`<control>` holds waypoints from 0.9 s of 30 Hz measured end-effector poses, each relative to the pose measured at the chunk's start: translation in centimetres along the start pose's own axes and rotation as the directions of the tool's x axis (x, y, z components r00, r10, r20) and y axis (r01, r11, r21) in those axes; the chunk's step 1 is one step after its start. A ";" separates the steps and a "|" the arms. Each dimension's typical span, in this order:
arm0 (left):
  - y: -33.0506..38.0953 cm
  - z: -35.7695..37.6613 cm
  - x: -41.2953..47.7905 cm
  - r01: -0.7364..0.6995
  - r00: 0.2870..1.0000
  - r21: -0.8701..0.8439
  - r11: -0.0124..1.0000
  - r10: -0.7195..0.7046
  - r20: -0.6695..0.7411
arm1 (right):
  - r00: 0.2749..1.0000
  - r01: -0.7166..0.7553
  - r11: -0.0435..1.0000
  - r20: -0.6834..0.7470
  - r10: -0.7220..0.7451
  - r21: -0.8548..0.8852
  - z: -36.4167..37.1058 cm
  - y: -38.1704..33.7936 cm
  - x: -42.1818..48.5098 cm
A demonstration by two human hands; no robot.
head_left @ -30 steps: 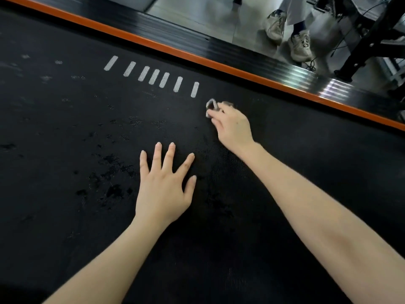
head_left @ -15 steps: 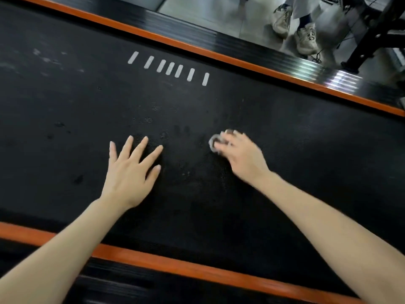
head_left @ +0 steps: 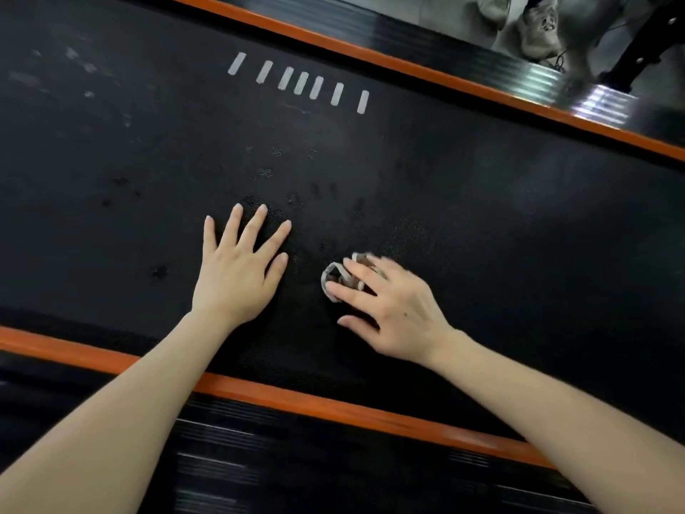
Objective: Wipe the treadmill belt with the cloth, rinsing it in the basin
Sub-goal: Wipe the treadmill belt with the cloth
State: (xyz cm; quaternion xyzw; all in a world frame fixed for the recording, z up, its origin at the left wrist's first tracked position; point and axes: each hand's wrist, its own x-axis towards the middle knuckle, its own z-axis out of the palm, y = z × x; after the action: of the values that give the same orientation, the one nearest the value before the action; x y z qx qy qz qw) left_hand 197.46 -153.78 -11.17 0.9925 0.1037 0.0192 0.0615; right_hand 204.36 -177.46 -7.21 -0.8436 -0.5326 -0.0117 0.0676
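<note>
Nearest, at six o'clock in the view, runs the ribbed black side rail [head_left: 259, 461] with its orange edge stripe [head_left: 296, 402], and just beyond it both hands rest on the black textured treadmill belt [head_left: 500, 224]. The left hand [head_left: 237, 280] lies flat, fingers straight and fanned, holding nothing and seemingly bracing. At its three o'clock, just beside it, the right hand [head_left: 393, 309] presses the small crumpled grey cloth [head_left: 331, 278] against the belt with fingers spread and only slightly bent. They lie over the cloth rather than close round it, though blur makes the far fingers hard to read. The cloth thus sits on the belt under the right fingertips, close to the near edge. Dark damp-looking spots [head_left: 159, 270] dot the belt around the hands and at their twelve o'clock, which suggests that patch has been wiped. Farther off, toward ten o'clock, pale dusty smudges [head_left: 72, 53] show on the belt, and the wide stretch toward two o'clock looks dry, so I judge much wiping is left. A row of short white dashes [head_left: 301, 82] lies at twelve o'clock, then the far orange stripe [head_left: 426, 76], and a pair of grey sneakers [head_left: 537, 31] stands on the floor at one o'clock. No basin is in view, so rinsing cannot be judged.
</note>
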 end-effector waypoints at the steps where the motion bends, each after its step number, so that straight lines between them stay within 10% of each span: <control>1: 0.0 0.0 0.0 0.001 1.000 0.003 1.000 -0.001 -0.004 | 0.998 0.057 0.998 0.024 -0.056 -0.019 0.0 0.5 0.7; 7: 0.0 0.0 -0.1 0.000 1.000 0.006 1.000 0.000 -0.003 | 0.999 0.046 0.978 0.006 -0.048 0.204 0.9 -0.3 -0.3; 14: 0.2 -0.2 -0.2 0.007 1.000 0.000 1.000 -0.007 -0.005 | 0.913 0.402 0.890 -0.030 -0.406 0.214 0.3 0.9 -3.7; 20: 0.2 -0.1 -0.1 -0.002 1.000 0.006 1.000 0.002 -0.007 | 0.927 -0.295 0.946 -0.202 0.317 0.130 0.9 5.7 4.4; 27: 0.2 0.0 -0.1 -0.002 1.000 0.010 1.000 0.002 -0.008 | 0.999 0.005 0.967 -0.039 0.005 0.254 1.7 -3.7 -2.3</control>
State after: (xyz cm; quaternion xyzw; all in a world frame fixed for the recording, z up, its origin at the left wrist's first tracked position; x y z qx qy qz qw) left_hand 197.39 -153.98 -11.16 0.9928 0.1030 0.0225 0.0561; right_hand 199.97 -177.74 -8.77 -0.8276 -0.5284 0.0400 0.1854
